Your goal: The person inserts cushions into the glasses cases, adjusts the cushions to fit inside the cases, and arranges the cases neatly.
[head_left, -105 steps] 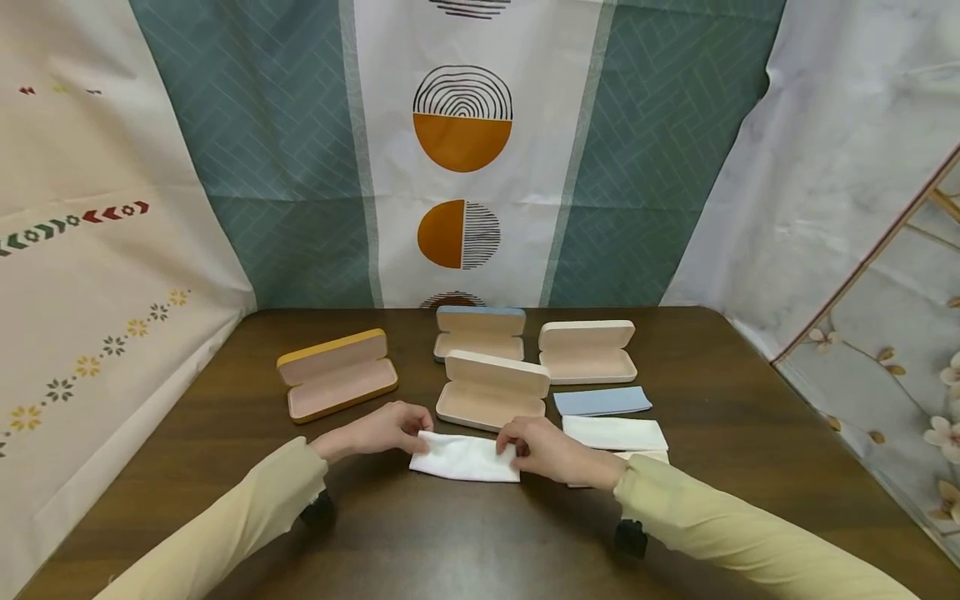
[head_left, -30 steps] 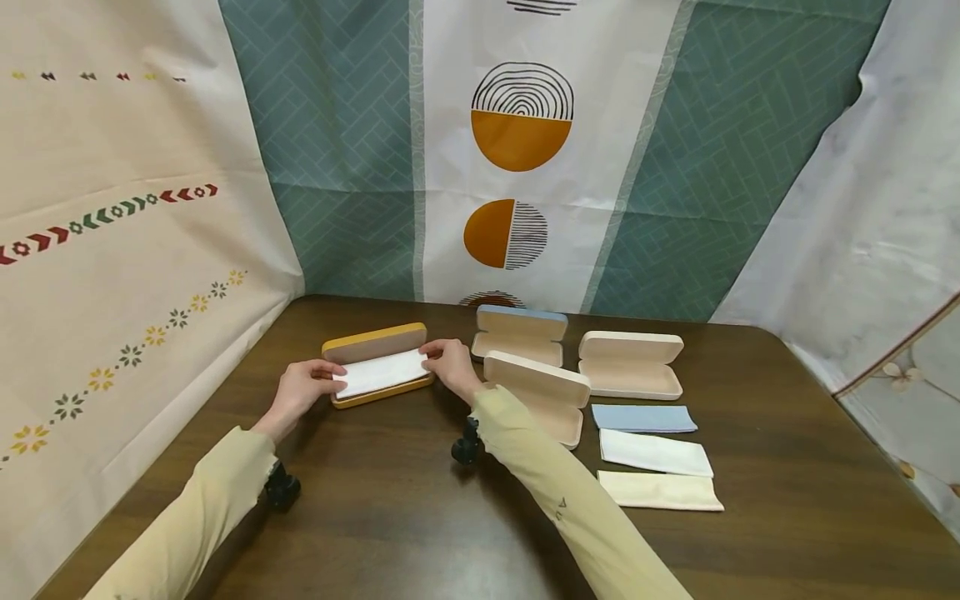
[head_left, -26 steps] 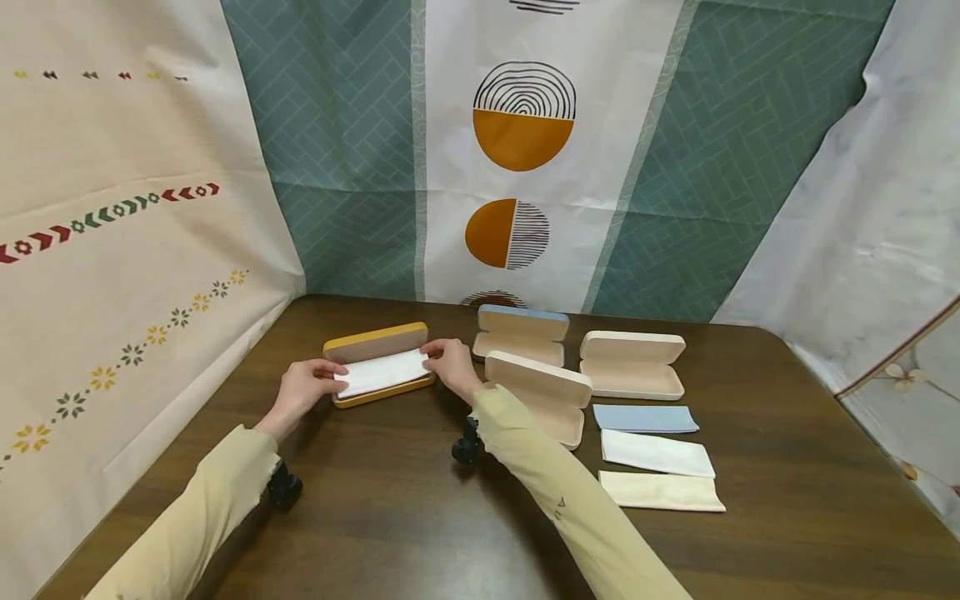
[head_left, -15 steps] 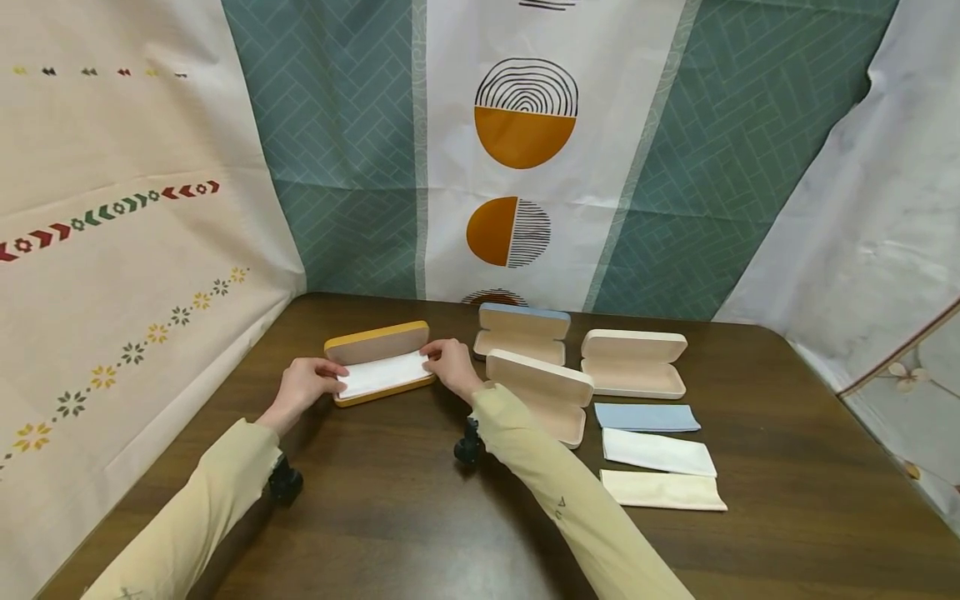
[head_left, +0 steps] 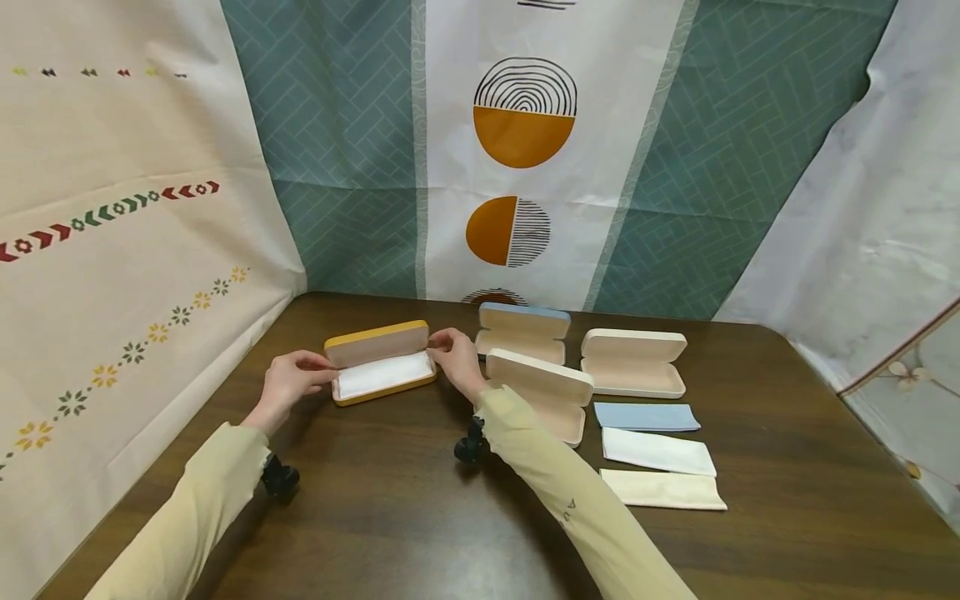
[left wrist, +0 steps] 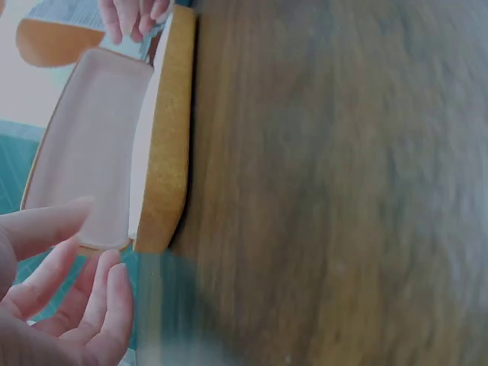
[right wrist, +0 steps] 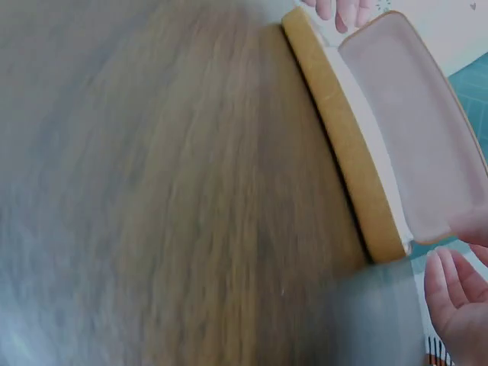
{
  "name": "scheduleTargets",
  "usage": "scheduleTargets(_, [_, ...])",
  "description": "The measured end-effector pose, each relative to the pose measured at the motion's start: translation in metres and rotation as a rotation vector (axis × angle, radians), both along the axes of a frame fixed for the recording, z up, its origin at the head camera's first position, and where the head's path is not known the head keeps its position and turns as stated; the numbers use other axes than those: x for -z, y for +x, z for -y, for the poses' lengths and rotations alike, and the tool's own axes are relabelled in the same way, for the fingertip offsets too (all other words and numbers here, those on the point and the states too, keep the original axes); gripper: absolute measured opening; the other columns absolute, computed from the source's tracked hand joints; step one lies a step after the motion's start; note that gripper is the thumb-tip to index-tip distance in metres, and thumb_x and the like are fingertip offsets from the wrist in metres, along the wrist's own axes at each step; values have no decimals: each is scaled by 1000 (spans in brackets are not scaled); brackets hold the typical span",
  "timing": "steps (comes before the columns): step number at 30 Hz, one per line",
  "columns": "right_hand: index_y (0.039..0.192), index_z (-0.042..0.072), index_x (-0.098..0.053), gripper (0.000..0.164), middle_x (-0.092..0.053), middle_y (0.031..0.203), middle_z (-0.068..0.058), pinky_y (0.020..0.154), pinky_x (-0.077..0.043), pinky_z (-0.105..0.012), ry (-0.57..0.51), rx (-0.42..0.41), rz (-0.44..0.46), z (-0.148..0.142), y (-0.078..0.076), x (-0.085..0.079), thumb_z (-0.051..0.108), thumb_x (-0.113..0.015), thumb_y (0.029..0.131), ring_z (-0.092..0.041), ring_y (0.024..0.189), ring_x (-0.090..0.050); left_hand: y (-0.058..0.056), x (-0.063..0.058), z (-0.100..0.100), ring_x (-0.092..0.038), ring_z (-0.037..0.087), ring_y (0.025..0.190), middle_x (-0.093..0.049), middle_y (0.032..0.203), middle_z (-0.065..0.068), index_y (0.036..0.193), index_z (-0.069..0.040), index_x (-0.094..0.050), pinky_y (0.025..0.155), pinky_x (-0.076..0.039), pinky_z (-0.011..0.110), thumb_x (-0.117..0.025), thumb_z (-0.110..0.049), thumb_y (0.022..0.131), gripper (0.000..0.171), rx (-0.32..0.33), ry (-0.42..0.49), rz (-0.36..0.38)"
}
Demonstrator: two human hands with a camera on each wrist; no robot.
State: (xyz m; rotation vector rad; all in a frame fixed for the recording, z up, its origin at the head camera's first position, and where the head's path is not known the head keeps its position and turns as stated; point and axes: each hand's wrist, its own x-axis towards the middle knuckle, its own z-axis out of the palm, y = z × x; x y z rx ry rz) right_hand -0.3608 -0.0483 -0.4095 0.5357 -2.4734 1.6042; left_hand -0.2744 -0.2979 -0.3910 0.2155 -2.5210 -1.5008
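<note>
Rightward of the yellow case [head_left: 377,343], three open cases [head_left: 540,377], three cloths [head_left: 658,452].

A yellow case [head_left: 378,346] is lined in pale pink; a teal-and-white curtain [head_left: 517,183] is printed with half-orange, half-black-lined circles [head_left: 523,137].

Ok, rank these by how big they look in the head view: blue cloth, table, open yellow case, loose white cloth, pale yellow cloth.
1. Table
2. Open yellow case
3. Pale yellow cloth and loose white cloth: too alike to rank, and the former lies nearer the camera
4. Blue cloth
</note>
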Motion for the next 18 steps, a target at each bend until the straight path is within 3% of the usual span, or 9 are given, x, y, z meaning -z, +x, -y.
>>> scheduleTargets(5, [116, 0, -50, 38, -53, 106, -15, 74, -45, -30, -138, 29, 71, 6, 7, 0, 16, -65, 85, -23, 92, -55, 1, 1, -7, -53, 11, 77, -51, 101, 13, 108, 5, -51, 71, -49, 31, -73, -25, 77, 49, -102, 136, -21])
scheduleTargets(10, [134, 9, -37, 58, -42, 126, -14, 86, -40, -37, -191, -31, 133, 12, 11, 1, 31, -62, 87, -27, 110, -45, -2, 4, -20, -47, 14, 81, -46, 100, 8, 111, 0, -46, 71, -47, 31, -72, -39, 75, 59, -229, 251, -54])
scheduleTargets(18, [141, 18, -30, 63, -36, 134, -8, 90, -37, -38, -210, -84, 157, 18, 12, 1, 40, -57, 88, -25, 117, -40, -13, 10, -42, -41, 17, 90, -45, 99, 4, 107, -4, -46, 75, -35, 28, -73, -46, 72, 61, -380, 296, -157])
